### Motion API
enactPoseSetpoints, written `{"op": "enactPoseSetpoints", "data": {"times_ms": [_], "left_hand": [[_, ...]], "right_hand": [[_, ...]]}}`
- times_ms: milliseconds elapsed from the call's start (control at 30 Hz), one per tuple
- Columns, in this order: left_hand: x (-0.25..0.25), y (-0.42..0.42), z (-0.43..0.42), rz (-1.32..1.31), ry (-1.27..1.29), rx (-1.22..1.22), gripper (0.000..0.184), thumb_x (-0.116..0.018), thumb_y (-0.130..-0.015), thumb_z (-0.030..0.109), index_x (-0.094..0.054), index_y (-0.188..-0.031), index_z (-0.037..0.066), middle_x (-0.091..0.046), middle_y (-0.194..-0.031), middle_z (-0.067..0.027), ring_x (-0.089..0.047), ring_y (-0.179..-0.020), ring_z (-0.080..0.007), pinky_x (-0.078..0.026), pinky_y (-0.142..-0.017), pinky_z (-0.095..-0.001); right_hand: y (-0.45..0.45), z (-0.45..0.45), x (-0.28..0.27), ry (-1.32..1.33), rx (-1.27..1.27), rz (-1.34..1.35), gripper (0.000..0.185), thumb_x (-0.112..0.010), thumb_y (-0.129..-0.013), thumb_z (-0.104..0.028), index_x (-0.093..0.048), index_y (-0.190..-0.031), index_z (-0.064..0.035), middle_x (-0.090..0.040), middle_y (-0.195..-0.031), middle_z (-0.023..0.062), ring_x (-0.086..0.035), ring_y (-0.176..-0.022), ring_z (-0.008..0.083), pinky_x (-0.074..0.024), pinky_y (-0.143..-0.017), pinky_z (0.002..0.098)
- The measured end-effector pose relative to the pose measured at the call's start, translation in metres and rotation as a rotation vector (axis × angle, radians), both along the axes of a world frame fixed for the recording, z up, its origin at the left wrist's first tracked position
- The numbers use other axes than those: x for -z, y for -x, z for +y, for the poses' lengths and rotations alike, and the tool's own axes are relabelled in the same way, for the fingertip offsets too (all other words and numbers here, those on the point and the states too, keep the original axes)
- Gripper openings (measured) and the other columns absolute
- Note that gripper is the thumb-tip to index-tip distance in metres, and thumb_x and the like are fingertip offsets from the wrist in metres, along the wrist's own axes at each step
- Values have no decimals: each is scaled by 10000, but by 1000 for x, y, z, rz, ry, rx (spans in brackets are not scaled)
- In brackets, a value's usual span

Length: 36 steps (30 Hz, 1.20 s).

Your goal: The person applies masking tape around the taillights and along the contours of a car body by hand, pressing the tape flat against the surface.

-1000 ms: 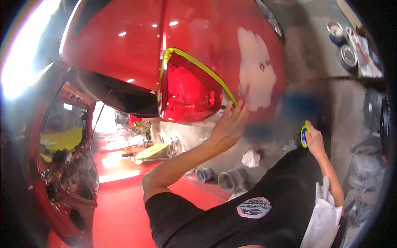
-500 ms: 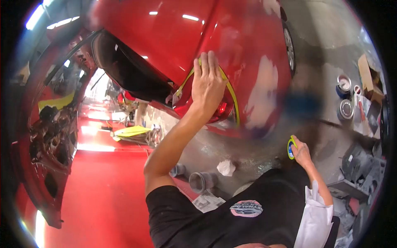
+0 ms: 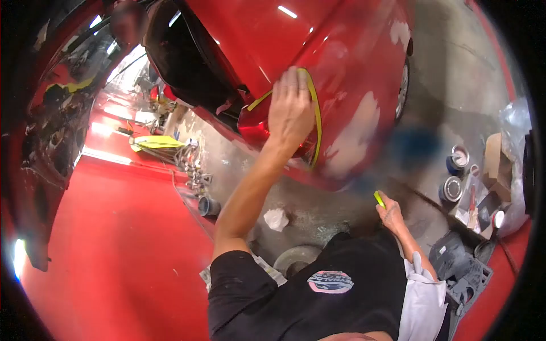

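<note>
My left hand [image 3: 292, 108] lies over the red tail light [image 3: 253, 126] and the car panel beside it, fingers stretched out and close together. Yellow-green masking tape [image 3: 316, 122] runs along the light's edge, coming out from beneath my fingertips on both sides. Off the car, lower right, my right hand [image 3: 391, 215] is closed around a roll of yellow-green tape [image 3: 379, 198], seen nearly edge-on. Around the light, the red car body [image 3: 347, 74] shows pale sanded or filled patches [image 3: 357, 133].
Cans [image 3: 451, 188], a cardboard box [image 3: 496, 165] and grey plastic parts [image 3: 462, 267] stand on the right. A crumpled white wad [image 3: 276, 219] lies on the floor near a bucket [image 3: 209, 206]. A large red panel [image 3: 114, 227] fills the lower left.
The view has shifted and turned slightly. My left hand remains on the tail light area. My right hand has turned the tape roll from showing its face to nearly edge-on.
</note>
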<state>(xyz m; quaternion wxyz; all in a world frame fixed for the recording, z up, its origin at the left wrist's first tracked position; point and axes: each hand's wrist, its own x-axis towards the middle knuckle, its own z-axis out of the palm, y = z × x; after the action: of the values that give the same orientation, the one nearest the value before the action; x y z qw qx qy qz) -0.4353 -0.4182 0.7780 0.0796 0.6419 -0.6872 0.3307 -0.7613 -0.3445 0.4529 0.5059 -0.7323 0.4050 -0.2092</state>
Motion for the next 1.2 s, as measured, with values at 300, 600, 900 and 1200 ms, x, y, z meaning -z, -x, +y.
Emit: {"op": "enactPoseSetpoints", "data": {"times_ms": [300, 600, 900, 1200], "left_hand": [[-9, -21, 45, 242, 151, 53, 520, -746, -922, 161, -617, -1379, -50, -637, -1400, -231, -597, -1292, -413, -462, -1125, -478], [-5, -31, 66, 488, 335, 27, 425, -833, -899, 191, -718, -1237, -39, -675, -1266, -195, -628, -1168, -393, -496, -1035, -472], [-1, 49, 104, 779, 367, 279, 241, -678, -953, -31, -698, -1192, -10, -684, -1217, -131, -647, -1153, -290, -503, -1039, -402], [49, 233, 120, 1756, -1576, 1282, 536, -659, -1057, 402, -611, -1327, -59, -636, -1383, -196, -567, -1311, -286, -420, -1124, -419]], "right_hand": [[20, -18, -27, -82, 41, 106, 577, -656, -923, -210, -584, -1451, 13, -683, -1236, 346, -676, -1181, 477, -528, -1006, 471], [49, -29, 16, 102, 89, 12, 581, -645, -945, -223, -555, -1465, 21, -658, -1320, 329, -640, -1232, 485, -524, -1046, 484], [97, -21, 107, 23, 51, 238, 575, -667, -893, -242, -604, -1413, -7, -686, -1245, 322, -659, -1178, 488, -533, -1012, 533], [124, -54, 170, 172, -148, 559, 490, -679, -861, -270, -712, -1284, -25, -704, -1253, 278, -681, -1152, 457, -552, -1019, 509]]}}
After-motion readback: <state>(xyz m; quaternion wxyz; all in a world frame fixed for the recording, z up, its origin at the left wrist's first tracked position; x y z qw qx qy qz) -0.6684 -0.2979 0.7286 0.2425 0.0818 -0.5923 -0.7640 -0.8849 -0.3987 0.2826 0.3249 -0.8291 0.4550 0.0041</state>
